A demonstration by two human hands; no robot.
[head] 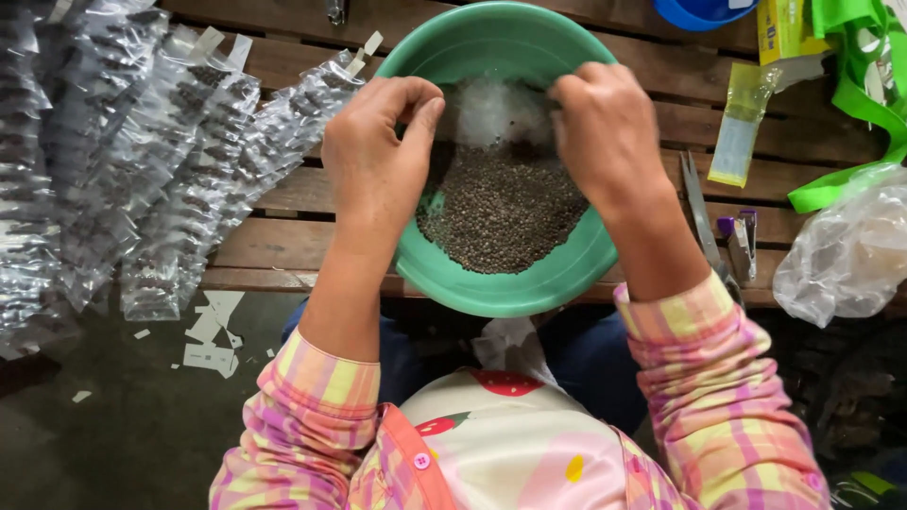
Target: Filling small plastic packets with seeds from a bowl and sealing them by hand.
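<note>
Both hands pinched on small clear bag [491, 109] over green bowl [567, 274] of seeds [501, 212], centre frame | left hand [378, 156], right hand [605, 132] | best kept low, mouth wide, to avoid spills

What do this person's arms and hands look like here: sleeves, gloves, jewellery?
Both hands, the left hand and the right hand, are bare, with no gloves; no rings or watch show. The forearms are uncovered. The sleeves are pushed up toward the elbows: plaid in pink, yellow and purple. An orange strap with a pink button runs beside the left sleeve.
</note>
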